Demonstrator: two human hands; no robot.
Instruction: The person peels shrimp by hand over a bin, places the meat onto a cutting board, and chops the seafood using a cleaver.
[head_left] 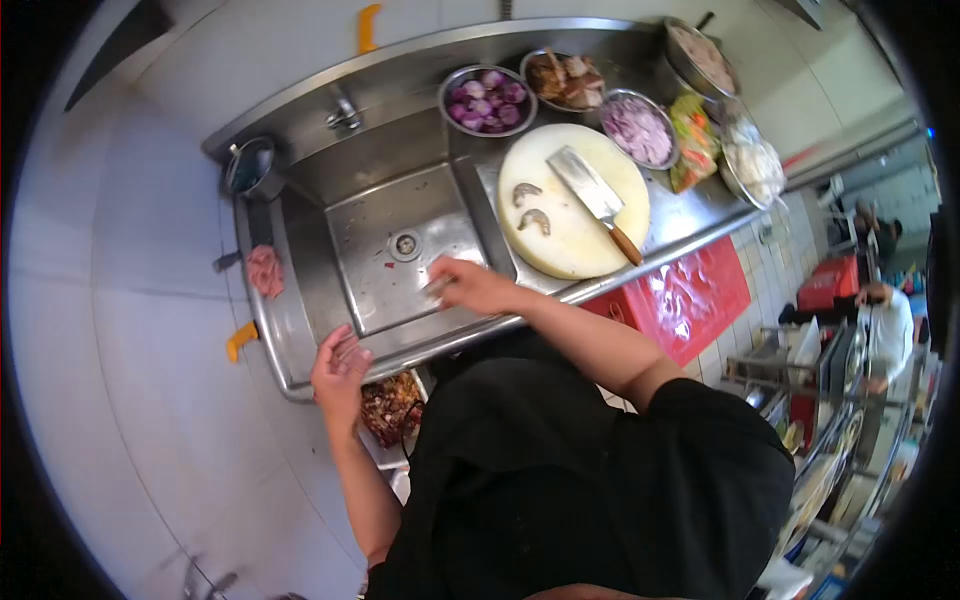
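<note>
Over the steel sink (pixel 345 255) my right hand (pixel 468 286) has its fingers pinched together. A small greyish bit shows at the fingertips, too blurred to name for sure. My left hand (pixel 340 368) is above the sink's front rim, palm up, with its fingers stretched and nothing in them. To the right of the sink lies a round cutting board (pixel 550 165). Two grey shrimp, an upper shrimp (pixel 526 192) and a lower shrimp (pixel 536 221), rest on it beside a cleaver (pixel 588 184) with a wooden handle.
Behind the board stand a bowl of purple onions (pixel 487 102), a bowl of brown pieces (pixel 566 80) and a bowl of sliced onion (pixel 638 128). A metal pot (pixel 255 168) and pink cloth (pixel 265 271) sit left. Below are a red lid (pixel 695 300) and a food-scrap bin (pixel 390 408).
</note>
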